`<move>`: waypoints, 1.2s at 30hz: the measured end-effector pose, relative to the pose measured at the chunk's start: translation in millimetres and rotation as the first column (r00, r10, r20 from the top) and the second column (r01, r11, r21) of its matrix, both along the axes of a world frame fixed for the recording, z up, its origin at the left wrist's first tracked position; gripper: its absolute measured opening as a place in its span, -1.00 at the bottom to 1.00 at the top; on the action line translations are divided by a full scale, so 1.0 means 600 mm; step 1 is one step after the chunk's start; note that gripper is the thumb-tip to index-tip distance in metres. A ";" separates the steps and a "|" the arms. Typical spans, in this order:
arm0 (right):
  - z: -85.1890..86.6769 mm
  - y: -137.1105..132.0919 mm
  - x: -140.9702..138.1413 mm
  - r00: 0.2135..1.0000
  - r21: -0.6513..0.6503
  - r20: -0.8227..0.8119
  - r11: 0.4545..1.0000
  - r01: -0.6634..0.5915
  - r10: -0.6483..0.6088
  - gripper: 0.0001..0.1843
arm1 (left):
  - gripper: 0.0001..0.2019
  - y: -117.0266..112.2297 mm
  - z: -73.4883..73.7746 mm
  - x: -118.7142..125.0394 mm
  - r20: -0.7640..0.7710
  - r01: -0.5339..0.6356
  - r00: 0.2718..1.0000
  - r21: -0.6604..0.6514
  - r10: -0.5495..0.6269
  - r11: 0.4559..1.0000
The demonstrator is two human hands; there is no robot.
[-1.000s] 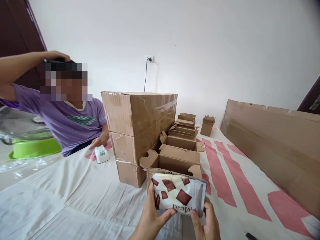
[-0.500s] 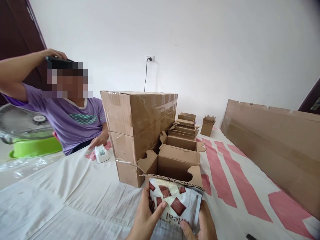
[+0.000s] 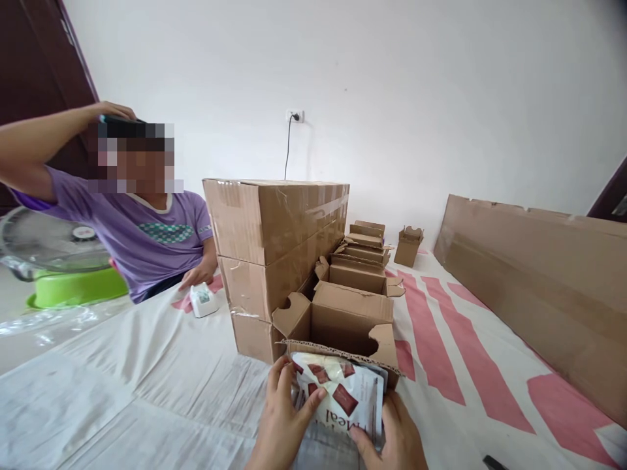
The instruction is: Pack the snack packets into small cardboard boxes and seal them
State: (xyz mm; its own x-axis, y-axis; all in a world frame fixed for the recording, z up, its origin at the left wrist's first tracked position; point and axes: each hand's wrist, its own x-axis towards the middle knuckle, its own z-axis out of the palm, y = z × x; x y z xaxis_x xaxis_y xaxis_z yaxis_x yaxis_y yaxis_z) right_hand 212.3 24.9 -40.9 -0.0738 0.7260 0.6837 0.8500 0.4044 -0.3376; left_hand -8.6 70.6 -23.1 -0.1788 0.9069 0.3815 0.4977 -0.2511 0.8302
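A white pouch (image 3: 343, 398) with dark red squares and the printed word "Meal", upside down to me, is between my two hands. My left hand (image 3: 287, 418) grips its left edge, thumb across the front. On the opposite edge, my right hand (image 3: 392, 434) closes with its thumb on the lower front. Part of another pouch seems to show behind the upper right corner. Just beyond the pouch stands an open cardboard box (image 3: 353, 313), its flaps raised; the pouch covers part of its near side. The inside of the box is mostly in shadow.
More open boxes (image 3: 362, 271) run in a row toward the wall. Taped closed cartons (image 3: 294, 241) are stacked to their left. A person in a purple shirt (image 3: 166, 228) sits at left near a small white device (image 3: 203, 300). A long cardboard panel (image 3: 529, 281) stands at right.
The pouch has shifted slightly left and turned a little in my hands, and a second edge now shows behind it. My left fingers have moved up along its side.
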 end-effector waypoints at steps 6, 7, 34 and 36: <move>-0.021 0.011 0.008 0.999 -0.088 0.036 0.996 0.017 -0.014 -0.48 | -0.47 0.015 -0.029 -0.008 0.020 0.028 0.999 -0.010 -0.027 1.000; -0.018 0.015 0.010 1.000 -0.073 0.023 0.997 0.011 -0.009 -0.50 | -0.47 0.015 -0.033 -0.007 0.017 0.037 0.999 0.000 -0.037 0.999; -0.004 0.047 0.027 0.910 -0.015 -0.301 0.956 0.293 -0.284 -0.30 | -0.45 0.018 -0.015 0.015 0.027 0.096 0.995 -0.140 -0.093 0.985; -0.017 0.042 0.016 0.919 -0.057 -0.337 0.978 0.199 -0.206 -0.33 | -0.46 0.021 -0.020 0.015 0.015 0.089 0.996 -0.102 -0.088 0.991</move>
